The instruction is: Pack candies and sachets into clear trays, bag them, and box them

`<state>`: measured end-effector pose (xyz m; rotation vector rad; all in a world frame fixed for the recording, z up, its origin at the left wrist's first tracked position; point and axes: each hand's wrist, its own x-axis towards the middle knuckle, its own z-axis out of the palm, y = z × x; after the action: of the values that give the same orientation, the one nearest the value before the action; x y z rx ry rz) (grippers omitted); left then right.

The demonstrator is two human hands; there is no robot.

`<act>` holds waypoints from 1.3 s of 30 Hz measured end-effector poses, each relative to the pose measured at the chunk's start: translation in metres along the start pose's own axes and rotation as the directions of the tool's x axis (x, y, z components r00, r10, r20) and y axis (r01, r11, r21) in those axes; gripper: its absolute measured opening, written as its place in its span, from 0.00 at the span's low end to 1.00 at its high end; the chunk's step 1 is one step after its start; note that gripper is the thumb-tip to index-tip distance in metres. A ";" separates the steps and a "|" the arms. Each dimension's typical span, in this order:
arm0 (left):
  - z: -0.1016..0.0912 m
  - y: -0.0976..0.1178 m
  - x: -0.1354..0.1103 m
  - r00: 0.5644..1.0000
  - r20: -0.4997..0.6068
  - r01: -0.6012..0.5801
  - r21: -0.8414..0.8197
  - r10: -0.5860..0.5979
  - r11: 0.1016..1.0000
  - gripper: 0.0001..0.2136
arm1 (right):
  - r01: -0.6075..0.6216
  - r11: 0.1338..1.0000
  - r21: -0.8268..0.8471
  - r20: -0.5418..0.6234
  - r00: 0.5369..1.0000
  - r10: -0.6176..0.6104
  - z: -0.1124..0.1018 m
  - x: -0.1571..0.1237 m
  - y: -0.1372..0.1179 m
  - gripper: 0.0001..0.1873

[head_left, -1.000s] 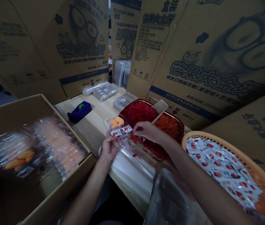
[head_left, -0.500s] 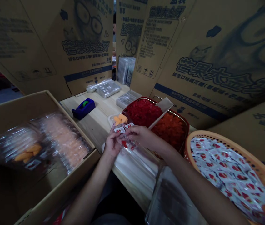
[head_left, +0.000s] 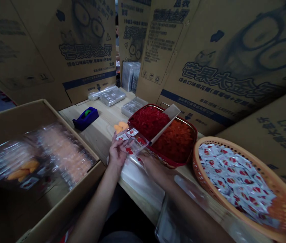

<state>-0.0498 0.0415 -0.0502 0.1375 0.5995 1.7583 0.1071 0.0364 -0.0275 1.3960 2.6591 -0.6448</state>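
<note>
My left hand (head_left: 117, 152) grips the left side of a clear plastic compartment box (head_left: 136, 145). Orange candy pieces (head_left: 121, 126) lie in the far end of the box, with white sachets (head_left: 132, 132) printed in red beside them. Small red pieces show in other compartments. My right hand (head_left: 150, 165) is low at the near right end of the box; its fingers are partly hidden and blurred, so its grip is unclear. Beneath both hands lies a stack of clear plastic bags (head_left: 143, 184) on the table.
A red tray (head_left: 174, 166) of red and orange pieces, split by a cardboard divider (head_left: 167, 123), stands behind. Right is an orange basket (head_left: 234, 216) of sachets (head_left: 234, 175). An open carton (head_left: 96, 165) stands left; a blue tape dispenser (head_left: 86, 118) sits beyond it. Tall cartons (head_left: 87, 67) wall the back.
My right hand has dropped from over the middle of the box to its near right end. My left hand keeps hold of the box. The view has shifted slightly.
</note>
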 end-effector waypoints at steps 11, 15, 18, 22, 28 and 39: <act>0.004 0.005 0.008 0.943 -0.107 -0.316 0.006 0.315 0.949 0.29 | 0.142 0.925 0.353 -0.381 0.925 0.003 -0.058 -0.002 0.017 0.12; 0.008 0.007 0.008 0.920 -0.182 -0.348 0.028 0.347 0.937 0.28 | 0.093 0.995 0.029 -0.375 0.924 -0.075 -0.110 0.054 0.048 0.17; 0.007 0.008 0.008 0.896 -0.237 -0.370 0.071 0.376 0.926 0.26 | 0.187 0.962 -0.200 -0.039 0.979 -0.198 -0.117 0.103 0.060 0.16; 0.007 0.010 0.009 0.865 -0.281 -0.398 0.120 0.415 0.910 0.26 | 0.322 0.930 -0.177 0.168 0.941 -0.293 -0.098 0.143 0.051 0.18; 0.012 0.008 0.011 0.854 -0.288 -0.394 0.184 0.432 0.901 0.25 | 0.269 0.939 -0.215 0.265 0.941 -0.209 -0.080 0.154 0.039 0.14; 0.011 0.006 0.006 0.889 -0.245 -0.356 0.160 0.386 0.921 0.23 | 0.226 0.942 -0.250 0.070 0.974 -0.215 -0.077 0.144 0.042 0.13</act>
<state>-0.0525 0.0499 -0.0389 0.0915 0.9202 2.1369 0.0669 0.1991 -0.0074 1.0173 2.7677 -0.3222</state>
